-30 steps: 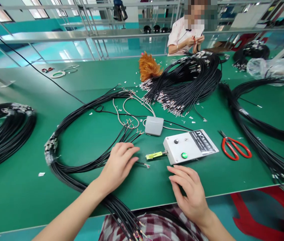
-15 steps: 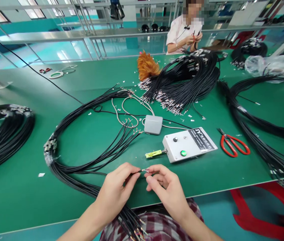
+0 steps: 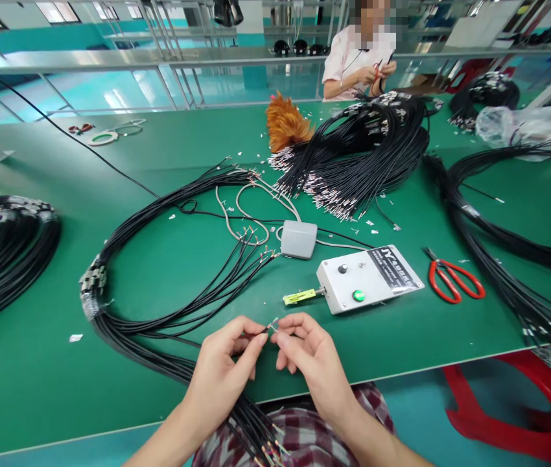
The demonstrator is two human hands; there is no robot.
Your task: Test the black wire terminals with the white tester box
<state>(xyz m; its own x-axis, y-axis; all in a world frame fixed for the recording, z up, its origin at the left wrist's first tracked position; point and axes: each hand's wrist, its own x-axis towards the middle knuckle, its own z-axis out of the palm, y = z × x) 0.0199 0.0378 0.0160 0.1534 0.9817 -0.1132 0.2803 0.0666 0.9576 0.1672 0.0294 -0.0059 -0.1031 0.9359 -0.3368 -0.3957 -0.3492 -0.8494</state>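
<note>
With left fingers (image 3: 255,347) pinching a black cable (image 3: 265,329) and right fingers (image 3: 289,342) its bared wires (image 3: 274,323), I'd go firm left, gentle right.

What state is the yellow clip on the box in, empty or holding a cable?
Empty. No cable reaches the yellow clip; the cable end in the left hand is apart from it.
</note>
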